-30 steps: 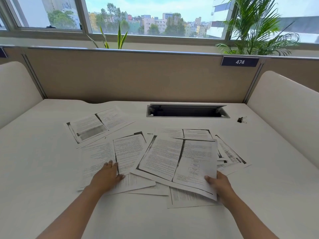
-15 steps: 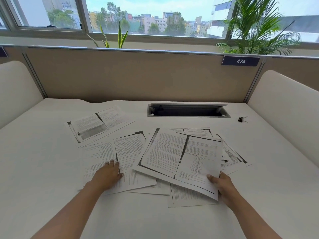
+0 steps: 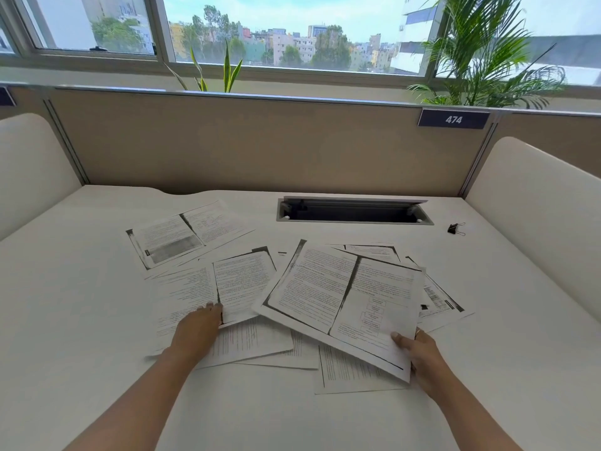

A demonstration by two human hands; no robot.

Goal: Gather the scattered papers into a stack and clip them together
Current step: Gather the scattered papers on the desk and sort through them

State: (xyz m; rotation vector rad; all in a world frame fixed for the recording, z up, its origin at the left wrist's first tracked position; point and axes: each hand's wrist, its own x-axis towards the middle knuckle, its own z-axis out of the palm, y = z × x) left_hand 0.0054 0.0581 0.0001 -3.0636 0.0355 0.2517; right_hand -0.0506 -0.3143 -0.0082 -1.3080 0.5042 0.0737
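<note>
The right hand [image 3: 419, 353], pinching its corner, has lifted one white printed paper sheet [image 3: 338, 297] off the pile [image 3: 354, 375] while the left hand [image 3: 198, 330] presses flat fingers at 9 o'clock, so stacking has begun, with the small black clip [image 3: 455, 228] waiting at 2 o'clock.

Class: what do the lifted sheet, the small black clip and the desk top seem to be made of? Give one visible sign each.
Lifted sheet: thin matt paper; printed copy, no glare, right hand pinches its edge.
Clip: probably black-coated metal with wire handles; small, so unsure.
Desk top: smooth off-white, likely laminate; even, faint sheen.
</note>
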